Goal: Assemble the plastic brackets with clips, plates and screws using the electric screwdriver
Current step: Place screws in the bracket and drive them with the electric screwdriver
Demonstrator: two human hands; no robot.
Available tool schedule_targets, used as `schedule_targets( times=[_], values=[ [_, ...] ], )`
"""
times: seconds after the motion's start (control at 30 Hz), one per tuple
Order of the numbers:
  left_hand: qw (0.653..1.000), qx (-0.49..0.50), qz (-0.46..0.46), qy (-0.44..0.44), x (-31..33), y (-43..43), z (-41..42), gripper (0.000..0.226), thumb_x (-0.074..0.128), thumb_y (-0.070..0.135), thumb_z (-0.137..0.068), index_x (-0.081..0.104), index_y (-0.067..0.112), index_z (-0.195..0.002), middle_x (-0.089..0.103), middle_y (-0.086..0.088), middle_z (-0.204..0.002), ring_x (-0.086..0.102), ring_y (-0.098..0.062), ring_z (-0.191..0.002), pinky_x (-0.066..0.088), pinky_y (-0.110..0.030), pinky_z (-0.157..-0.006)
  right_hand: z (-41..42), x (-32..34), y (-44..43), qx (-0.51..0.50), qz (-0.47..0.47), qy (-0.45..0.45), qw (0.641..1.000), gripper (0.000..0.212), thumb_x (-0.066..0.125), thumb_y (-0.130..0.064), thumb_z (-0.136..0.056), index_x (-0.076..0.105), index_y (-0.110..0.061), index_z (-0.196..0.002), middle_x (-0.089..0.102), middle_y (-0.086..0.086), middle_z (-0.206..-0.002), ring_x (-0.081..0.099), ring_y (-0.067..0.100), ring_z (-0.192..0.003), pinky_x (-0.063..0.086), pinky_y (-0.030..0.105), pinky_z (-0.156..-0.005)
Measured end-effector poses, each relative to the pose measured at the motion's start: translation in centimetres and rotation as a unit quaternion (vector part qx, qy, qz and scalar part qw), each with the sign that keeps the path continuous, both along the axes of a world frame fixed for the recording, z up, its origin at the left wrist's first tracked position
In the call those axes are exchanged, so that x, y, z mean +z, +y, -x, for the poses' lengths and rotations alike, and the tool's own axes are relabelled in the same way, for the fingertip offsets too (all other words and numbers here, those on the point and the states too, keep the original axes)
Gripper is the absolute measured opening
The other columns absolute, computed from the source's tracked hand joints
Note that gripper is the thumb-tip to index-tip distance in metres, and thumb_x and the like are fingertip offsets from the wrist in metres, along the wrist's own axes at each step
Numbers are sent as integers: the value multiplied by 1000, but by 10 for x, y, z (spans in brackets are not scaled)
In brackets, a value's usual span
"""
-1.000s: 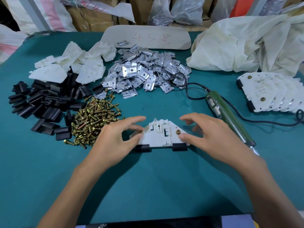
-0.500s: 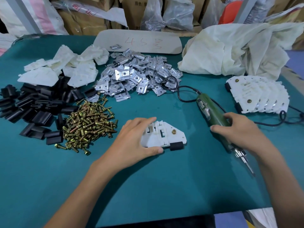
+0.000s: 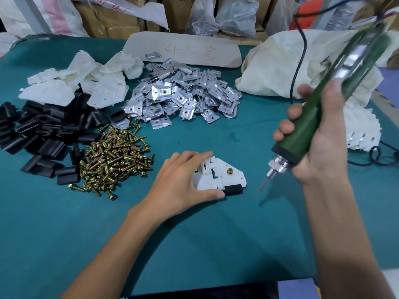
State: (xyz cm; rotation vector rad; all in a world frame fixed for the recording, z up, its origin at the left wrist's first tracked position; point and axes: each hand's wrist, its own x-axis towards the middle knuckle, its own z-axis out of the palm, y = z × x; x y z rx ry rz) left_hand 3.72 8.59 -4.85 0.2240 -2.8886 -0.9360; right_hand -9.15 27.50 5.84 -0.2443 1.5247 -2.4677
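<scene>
Bracket (image 3: 219,172): white plastic, flat, angled corner, slotted; lies on green table (image 3: 194,244), centre, just right of screw pile (image 3: 114,160). One brass screw (image 3: 229,171) stands in bracket; one black clip (image 3: 233,189) on near edge.

Left hand (image 3: 183,180): fingers straight, pressing bracket flat, hiding its left half.

Right hand (image 3: 319,137): fingers wrapped round green electric screwdriver (image 3: 306,126), tilted, bit down, off table, right of bracket; bit and upper body blurred.

Loose stock, four heaps, uncountable: screws, metal plates (image 3: 183,98), black clips pile (image 3: 43,130), white brackets pile (image 3: 75,83). Finished stack (image 3: 362,130) partly behind right hand.
</scene>
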Motion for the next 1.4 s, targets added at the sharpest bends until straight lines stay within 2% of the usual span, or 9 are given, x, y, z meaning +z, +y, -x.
schedule_targets(
  times=[0.2, 0.67, 0.8, 0.87, 0.97, 1.03, 1.13, 1.27, 1.4],
  values=[
    [1000, 9, -9, 6, -1, -1, 2, 97, 63, 85, -61, 46, 40, -145, 50, 20, -122, 41, -7, -110, 35, -31, -103, -6, 1, -46, -49, -12, 140, 989, 29, 74, -49, -81, 63, -23, -76, 56, 6, -59, 49, 21, -41, 46, 30, -46],
    [1000, 10, -1, 6, -2, 0, 2, 98, 60, 86, -61, 45, 39, -147, 52, 16, -128, 42, -10, -114, 35, -33, -105, -17, -15, -58, -20, -104, 204, 973, 56, 84, -42, -74, 58, 4, -92, 60, 4, -67, 58, 23, -48, 52, 33, -53],
    [1000, 10, 1, 2, -2, 0, 2, 98, 62, 85, -63, 44, 40, -147, 52, 16, -129, 42, -10, -113, 35, -33, -105, -17, -15, -56, -26, -131, 250, 959, 48, 87, -39, -74, 57, -5, -91, 64, -4, -67, 65, 21, -55, 54, 28, -54],
    [1000, 9, 2, 2, -2, -1, 2, 99, 60, 87, -62, 44, 40, -148, 52, 17, -128, 42, -10, -112, 35, -32, -104, -12, -16, -57, -32, -127, 249, 960, 51, 89, -45, -73, 59, -7, -90, 65, 5, -72, 67, 33, -64, 57, 36, -59],
    [1000, 9, 0, 1, -2, -1, 2, 99, 59, 88, -62, 44, 40, -147, 51, 19, -126, 42, -9, -112, 34, -29, -102, -11, -17, -57, 2, -98, 205, 974, 76, 90, -48, -71, 59, 13, -104, 67, 31, -91, 70, 50, -86, 61, 52, -76],
    [1000, 10, 2, 3, -3, 0, 3, 98, 58, 88, -62, 45, 40, -146, 52, 19, -127, 42, -9, -112, 34, -30, -103, -10, -18, -56, 32, -96, 196, 975, 65, 83, -39, -75, 58, 16, -98, 70, 23, -77, 72, 42, -71, 60, 41, -66],
    [1000, 11, 2, 6, -3, 0, 3, 98, 58, 88, -61, 46, 40, -146, 52, 19, -126, 43, -9, -111, 35, -31, -103, -14, -19, -59, 15, -111, 208, 972, 39, 73, -31, -78, 54, 3, -75, 56, 9, -53, 54, 27, -42, 48, 29, -49],
    [1000, 14, -10, 7, -3, 1, 3, 100, 58, 88, -60, 46, 39, -146, 52, 17, -128, 41, -9, -112, 34, -30, -103, -24, -18, -69, -23, -140, 227, 964, 31, 69, -25, -78, 51, 1, -76, 51, 22, -59, 49, 25, -42, 47, 29, -46],
    [1000, 12, -13, 5, -2, 2, 3, 100, 60, 86, -60, 46, 38, -147, 52, 16, -127, 41, -10, -112, 35, -32, -105, -25, -17, -68, -48, -138, 214, 966, 23, 68, -15, -81, 51, 0, -77, 51, 15, -59, 47, 25, -42, 46, 31, -46]
  ],
)
